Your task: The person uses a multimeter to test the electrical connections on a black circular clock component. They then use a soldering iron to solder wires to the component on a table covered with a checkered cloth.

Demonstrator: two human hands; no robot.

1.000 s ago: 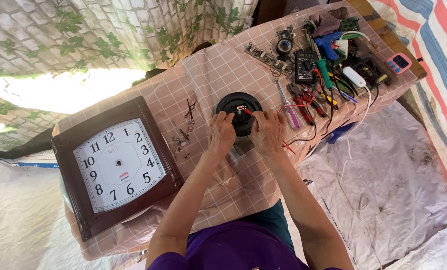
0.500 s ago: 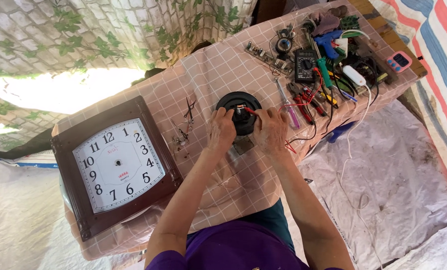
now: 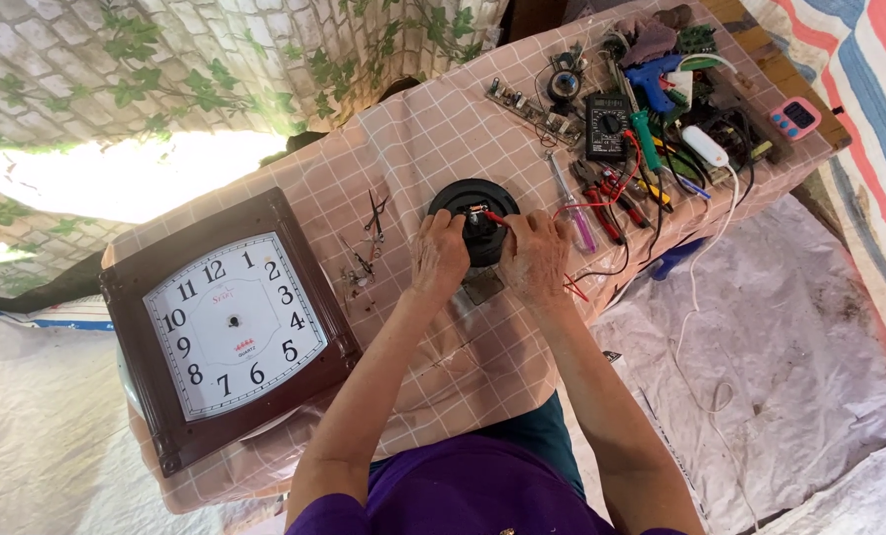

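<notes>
**Fingers on a round black disc**

Fingers [image 3: 453,230] of left hand [image 3: 437,256] curled down onto near edge of round black plastic disc-shaped unit [image 3: 460,201], closed against it in a light steadying grip. Right hand [image 3: 534,256] bunched just beside, fingertips pinched shut on something small and red at centre of same disc; whether a probe tip or a wire end, cannot tell. Thin red wire [image 3: 572,211] running from there toward cluttered end of table.

Disc flat on pink checked tablecloth [image 3: 433,139], about mid-table, touching both hands. Judged light and rigid, shell hard and fairly smooth, likely to slide on cloth unless pinned; small parts and leads at middle probably delicate. Best held by outer rim, thumb and fingers on opposite edges, clear of centre and wire.

Large square wall clock with brown frame and white dial [image 3: 233,322] lying face up, well apart toward left side. Loose black clock hands [image 3: 375,213] and small metal bits on cloth between clock and disc. Beyond right hand: black multimeter with dial [image 3: 608,127], red-handled pliers [image 3: 611,193], clear-handled screwdriver [image 3: 573,210], blue glue gun [image 3: 656,77], small pink timer [image 3: 795,118].
</notes>
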